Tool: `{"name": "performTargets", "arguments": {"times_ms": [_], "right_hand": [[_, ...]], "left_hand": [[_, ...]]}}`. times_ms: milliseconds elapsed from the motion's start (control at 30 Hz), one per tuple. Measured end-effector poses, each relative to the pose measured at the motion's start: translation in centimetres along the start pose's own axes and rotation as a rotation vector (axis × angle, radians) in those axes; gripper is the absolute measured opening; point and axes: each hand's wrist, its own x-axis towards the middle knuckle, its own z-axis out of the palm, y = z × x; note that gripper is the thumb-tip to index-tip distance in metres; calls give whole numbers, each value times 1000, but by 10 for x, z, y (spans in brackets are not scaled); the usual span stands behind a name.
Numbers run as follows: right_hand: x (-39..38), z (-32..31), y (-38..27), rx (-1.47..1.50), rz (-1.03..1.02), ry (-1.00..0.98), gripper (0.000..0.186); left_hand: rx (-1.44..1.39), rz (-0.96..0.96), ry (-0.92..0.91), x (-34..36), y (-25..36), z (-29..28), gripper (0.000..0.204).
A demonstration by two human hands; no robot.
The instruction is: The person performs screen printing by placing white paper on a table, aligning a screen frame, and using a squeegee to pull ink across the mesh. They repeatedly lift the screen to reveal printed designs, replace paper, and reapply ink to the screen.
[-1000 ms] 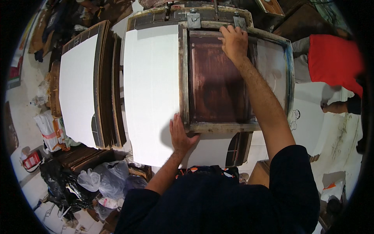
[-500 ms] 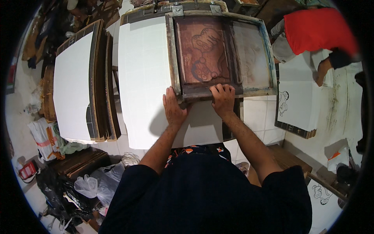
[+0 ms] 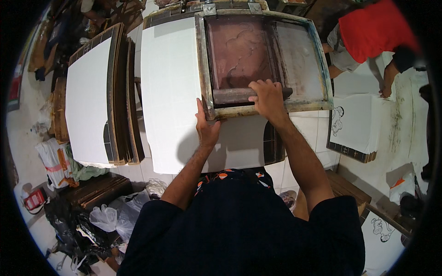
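Observation:
A wooden-edged printing screen (image 3: pixel 258 109) lies over the far part of a white-covered board, with dark reddish mesh (image 3: pixel 244 50) showing faint drawn lines. My right hand (image 3: pixel 270 99) wraps round a dark squeegee (image 3: pixel 232 95), which lies across the mesh at the screen's near end. Beside the near left corner of the screen is my left hand (image 3: pixel 208 131), touching the frame with its fingers stretched along the outer edge. White cloth or paper (image 3: pixel 168 101) covers the board (image 3: pixel 274 147) below and left of the screen.
Metal hinge clamps (image 3: pixel 209 10) sit at the screen's far edge. White-topped boards stand at left (image 3: pixel 90 101) and right (image 3: pixel 357 124), the right one bearing a line drawing. A co-worker in red (image 3: pixel 375 30) bends at the far right. Plastic bags (image 3: pixel 113 218) lie at lower left.
My right hand and the squeegee have shifted slightly away from me, inside the frame. My left hand has slid down to the frame's corner. The mesh's dark lines look fainter. The co-worker has shifted.

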Motion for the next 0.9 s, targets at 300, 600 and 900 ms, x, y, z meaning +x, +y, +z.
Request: {"name": "performTargets", "arguments": {"times_ms": [300,600,900], "right_hand": [[132,20,65,-59,-130,102,33],[291,37,118,-95,-119,236,29],[-9,4,5,-10,49,-8,38]], "left_hand": [[67,-55,-41,-4,3,-1,109],[105,-1,-36,-6,-6,-1,102],[86,-22,-26,-3,0,-1,99]]}}
